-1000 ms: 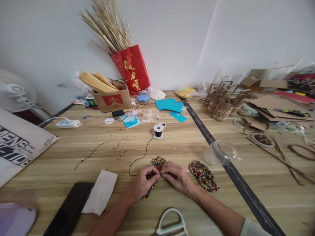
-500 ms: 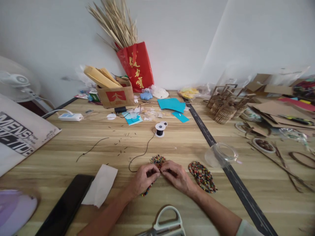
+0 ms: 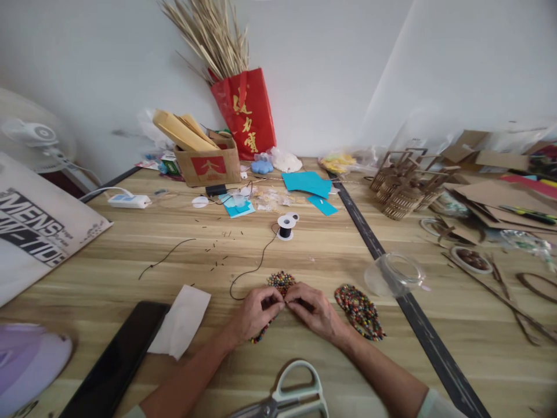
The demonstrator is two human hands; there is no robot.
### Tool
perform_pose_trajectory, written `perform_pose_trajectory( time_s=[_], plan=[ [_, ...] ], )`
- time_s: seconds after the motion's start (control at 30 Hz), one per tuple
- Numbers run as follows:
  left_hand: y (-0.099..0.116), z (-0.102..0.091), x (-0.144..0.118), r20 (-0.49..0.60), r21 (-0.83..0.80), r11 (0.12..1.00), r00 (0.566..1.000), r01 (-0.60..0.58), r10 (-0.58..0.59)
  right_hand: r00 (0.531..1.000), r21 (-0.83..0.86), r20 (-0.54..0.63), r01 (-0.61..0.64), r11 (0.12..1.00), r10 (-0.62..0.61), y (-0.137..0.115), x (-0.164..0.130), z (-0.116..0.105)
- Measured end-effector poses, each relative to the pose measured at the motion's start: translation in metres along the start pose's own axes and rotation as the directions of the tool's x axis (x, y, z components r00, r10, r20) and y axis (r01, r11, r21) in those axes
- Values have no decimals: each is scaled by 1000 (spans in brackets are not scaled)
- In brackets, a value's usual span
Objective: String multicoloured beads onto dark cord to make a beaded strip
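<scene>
- Nearer than white plastic spool of black cord [image 3: 285,229], well to left: flat black phone [image 3: 116,360].
- Nearer than spool, slightly to left: left hand [image 3: 257,314], closed in a pinch, gripping thin strand of round multicoloured beads [image 3: 261,333].
- In front of spool: small bead heap [image 3: 281,281].
- Front-right of spool: right hand [image 3: 314,310], pinching something too small to tell.
- Farther right of spool: coiled bead strings [image 3: 359,313].

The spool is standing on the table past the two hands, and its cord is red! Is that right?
Almost: the cord is black, not red, as the head view shows. The spool is indeed standing on the table past the left hand and right hand.
</scene>
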State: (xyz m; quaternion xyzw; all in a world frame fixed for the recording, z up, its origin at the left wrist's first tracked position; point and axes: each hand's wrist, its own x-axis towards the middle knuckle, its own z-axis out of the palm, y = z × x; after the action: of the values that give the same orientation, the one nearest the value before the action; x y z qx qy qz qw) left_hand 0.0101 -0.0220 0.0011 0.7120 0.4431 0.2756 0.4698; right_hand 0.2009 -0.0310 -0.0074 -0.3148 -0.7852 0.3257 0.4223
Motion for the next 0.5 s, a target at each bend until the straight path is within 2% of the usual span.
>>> perform_pose_trajectory(
  time_s=[0.5],
  plan=[
    [1,0,0,-2,10,1000,1000,-16,16,1000,-27,-14,-4,1000,4,-1,0,0]
  ],
)
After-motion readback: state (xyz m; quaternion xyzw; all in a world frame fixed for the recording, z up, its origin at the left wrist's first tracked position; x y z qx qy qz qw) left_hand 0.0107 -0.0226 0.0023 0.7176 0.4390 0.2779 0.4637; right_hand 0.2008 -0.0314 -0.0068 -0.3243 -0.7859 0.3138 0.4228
